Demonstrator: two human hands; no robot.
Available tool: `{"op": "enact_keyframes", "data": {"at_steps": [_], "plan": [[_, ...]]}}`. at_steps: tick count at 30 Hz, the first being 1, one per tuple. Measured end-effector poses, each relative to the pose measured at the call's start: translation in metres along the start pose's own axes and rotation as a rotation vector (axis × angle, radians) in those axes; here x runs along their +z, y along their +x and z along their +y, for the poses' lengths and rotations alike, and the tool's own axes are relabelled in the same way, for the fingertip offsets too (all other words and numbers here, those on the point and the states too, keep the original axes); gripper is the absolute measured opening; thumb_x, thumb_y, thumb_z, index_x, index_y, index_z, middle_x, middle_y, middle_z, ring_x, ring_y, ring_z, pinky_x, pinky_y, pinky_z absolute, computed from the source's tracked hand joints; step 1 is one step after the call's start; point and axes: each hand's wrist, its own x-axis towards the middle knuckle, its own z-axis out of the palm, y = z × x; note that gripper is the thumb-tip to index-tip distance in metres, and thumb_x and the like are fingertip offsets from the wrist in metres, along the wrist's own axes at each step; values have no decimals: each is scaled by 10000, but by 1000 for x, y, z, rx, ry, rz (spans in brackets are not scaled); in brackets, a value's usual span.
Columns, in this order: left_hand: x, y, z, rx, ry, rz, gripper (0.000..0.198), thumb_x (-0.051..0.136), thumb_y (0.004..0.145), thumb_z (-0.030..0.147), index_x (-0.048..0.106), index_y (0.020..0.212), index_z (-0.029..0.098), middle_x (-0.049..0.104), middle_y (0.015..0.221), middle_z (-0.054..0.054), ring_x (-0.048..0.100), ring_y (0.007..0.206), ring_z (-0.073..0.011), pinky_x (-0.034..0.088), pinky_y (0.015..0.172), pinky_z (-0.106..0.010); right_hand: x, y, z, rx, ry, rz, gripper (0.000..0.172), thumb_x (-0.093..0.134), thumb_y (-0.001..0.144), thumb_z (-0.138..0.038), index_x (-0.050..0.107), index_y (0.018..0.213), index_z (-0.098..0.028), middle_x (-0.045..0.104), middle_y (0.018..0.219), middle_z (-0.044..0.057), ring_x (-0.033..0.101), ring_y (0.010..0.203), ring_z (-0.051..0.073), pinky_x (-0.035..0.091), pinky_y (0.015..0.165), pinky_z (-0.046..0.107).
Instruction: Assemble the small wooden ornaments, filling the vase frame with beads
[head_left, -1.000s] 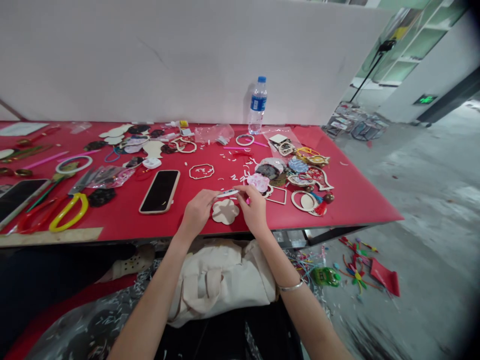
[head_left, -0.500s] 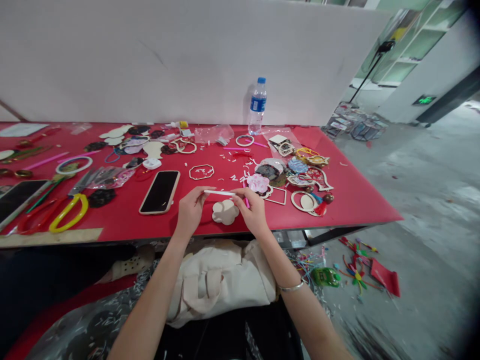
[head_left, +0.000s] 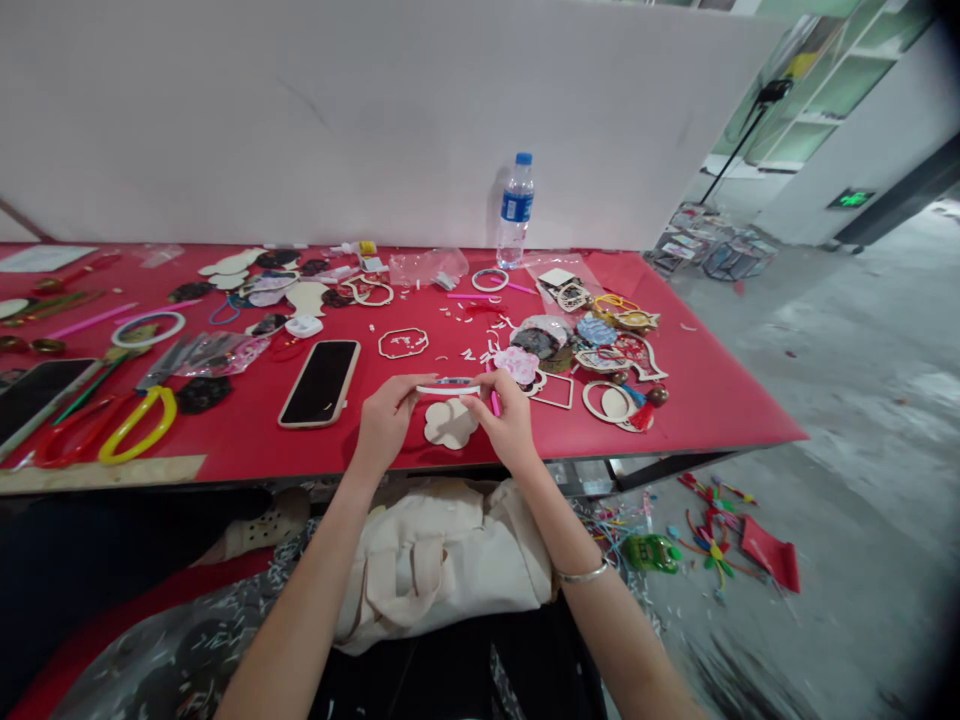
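Note:
Between my two hands, a thin flat white-edged piece (head_left: 448, 390) is held nearly edge-on above the table. A strip of its blue-grey patterned upper face shows behind the white edge. My left hand (head_left: 386, 415) pinches its left end, and the fingers of my right hand (head_left: 504, 410) are closed on its right end. Below it, a cream flower-shaped wooden piece (head_left: 448, 428) lies flat on the red tabletop, partly in shadow. By my right fingers lies a pink stick (head_left: 495, 403), mostly hidden. A pink flower-patterned piece (head_left: 515, 364) rests just beyond my right hand.
A phone (head_left: 320, 383) lies left of my hands, with yellow-handled scissors (head_left: 139, 425) farther left. Upright at the back stands a water bottle (head_left: 515, 212). Wooden frames (head_left: 600, 402) and fabric pieces are heaped to the right. A cream bag (head_left: 450, 560) sits on my lap.
The held piece has tilted, so part of its patterned face now shows above the white edge. Both hands have shifted only slightly and keep hold of it.

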Motion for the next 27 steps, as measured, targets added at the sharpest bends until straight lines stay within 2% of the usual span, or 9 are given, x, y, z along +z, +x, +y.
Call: {"op": "enact_keyframes", "data": {"at_steps": [6,9,14,23,27], "plan": [[0,0,0,200,148,-37,265,476,911,199,701,1047,230,698,1104,-50,583,1063,-185,466,981,-370,0,1,2,30,-1,30,286,612,844,-350,605,1099,-222,611,948,40,565,862,166,466,831,315],[1,-2,-2,277,282,-88,278,473,919,209,699,1078,238,684,1144,-49,553,1093,-199,478,957,-366,1,0,6,66,117,45,290,566,871,-317,566,1144,-221,622,1034,57,587,932,167,480,867,322],[5,-4,-3,363,375,-162,262,522,906,240,683,1113,254,692,1133,-53,559,1108,-207,506,911,-374,5,0,11,133,256,60,292,624,826,-325,552,1085,-211,639,979,45,616,919,157,505,875,317],[6,-5,-5,359,410,-168,277,505,911,222,683,1119,261,706,1095,-50,579,1100,-210,519,905,-371,7,2,5,264,356,122,286,718,733,-328,565,941,-206,696,891,32,668,836,157,552,812,319],[7,-5,-4,347,413,-170,276,517,900,210,686,1112,262,705,1102,-48,576,1112,-216,512,919,-376,6,2,7,293,424,104,273,725,719,-300,559,912,-199,695,874,34,668,830,159,549,807,321]]}}
